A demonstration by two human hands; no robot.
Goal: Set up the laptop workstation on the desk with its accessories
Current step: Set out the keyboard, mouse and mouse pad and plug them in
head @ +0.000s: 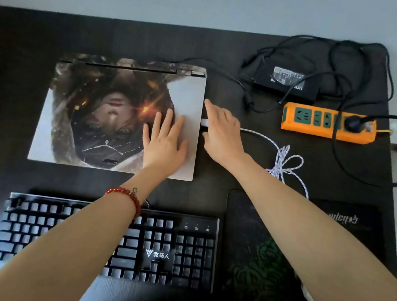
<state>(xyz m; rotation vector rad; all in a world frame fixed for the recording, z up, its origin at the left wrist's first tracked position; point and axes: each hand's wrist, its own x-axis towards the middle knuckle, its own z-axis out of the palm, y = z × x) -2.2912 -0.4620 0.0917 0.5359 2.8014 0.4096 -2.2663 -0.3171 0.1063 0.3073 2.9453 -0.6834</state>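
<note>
A closed laptop [83,108] with a painted portrait on its lid lies on the dark desk [8,98]. My left hand [165,143] rests flat on the lid's right part, fingers spread, holding nothing. My right hand [222,133] is at the laptop's right edge, index finger stretched out, with a white USB plug [205,122] between thumb and fingers against the laptop's side. From the plug, a white braided cable [285,160] runs right in a tied bundle. A black keyboard [178,249] sits in front, under my forearms.
A black power adapter [286,82] with tangled cords lies at the back right, one cord reaching the laptop's rear corner. An orange power strip [323,123] holds one black plug. A dark mouse pad [266,262] lies right of the keyboard; something white [307,295] peeks from under my right forearm.
</note>
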